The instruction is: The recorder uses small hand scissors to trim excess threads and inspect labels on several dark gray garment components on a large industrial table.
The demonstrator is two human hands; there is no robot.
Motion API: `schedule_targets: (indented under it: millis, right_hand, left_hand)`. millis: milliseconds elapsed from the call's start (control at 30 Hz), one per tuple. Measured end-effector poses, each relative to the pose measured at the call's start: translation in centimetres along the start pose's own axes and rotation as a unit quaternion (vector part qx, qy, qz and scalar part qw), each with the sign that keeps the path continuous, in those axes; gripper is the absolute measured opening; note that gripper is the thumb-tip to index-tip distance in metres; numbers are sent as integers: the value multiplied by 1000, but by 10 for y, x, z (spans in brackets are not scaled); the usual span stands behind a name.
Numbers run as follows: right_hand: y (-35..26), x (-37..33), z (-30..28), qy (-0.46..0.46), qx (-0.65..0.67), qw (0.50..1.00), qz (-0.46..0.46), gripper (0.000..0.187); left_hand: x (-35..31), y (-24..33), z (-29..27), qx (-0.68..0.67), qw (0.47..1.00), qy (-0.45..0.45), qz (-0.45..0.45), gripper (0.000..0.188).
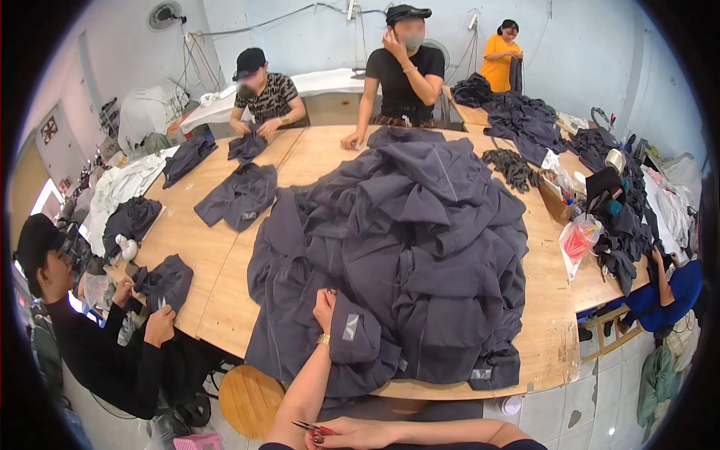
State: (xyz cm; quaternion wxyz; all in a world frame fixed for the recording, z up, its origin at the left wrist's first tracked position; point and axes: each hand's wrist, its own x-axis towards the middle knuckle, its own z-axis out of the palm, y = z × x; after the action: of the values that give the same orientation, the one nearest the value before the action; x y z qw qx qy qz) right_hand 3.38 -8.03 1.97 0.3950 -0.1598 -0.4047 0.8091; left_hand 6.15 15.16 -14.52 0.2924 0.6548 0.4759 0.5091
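A big heap of dark grey garments [450,262] covers the middle of the table in front of me. My left hand [325,307], with a gold watch at its wrist, grips the edge of a dark grey garment [356,337] at the heap's near side. A small pale patch shows on that garment, just right of my fingers. Low in the view, my right hand [351,433] lies across my left forearm, closed around small red-handled thread snips [316,428]. Their dark blades point left, away from the cloth.
Co-workers sit or stand around the wooden table [551,330]; the left one [82,330] holds a dark garment and a cutting tool. A round wooden stool [250,401] stands at the near left. On the right are a red plastic bag [579,238] and a cardboard box [553,199].
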Motion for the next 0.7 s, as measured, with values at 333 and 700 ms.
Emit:
schedule_targets:
  millis: [333, 700]
  right_hand:
    - [-11, 3, 0, -92, -148, 985, 11, 25]
    - [0, -3, 3, -76, -173, 982, -8, 22]
  left_hand:
    - [2, 0, -3, -5, 1000, -5, -5, 19]
    - [-6, 2, 0, -8, 1000, -2, 8, 19]
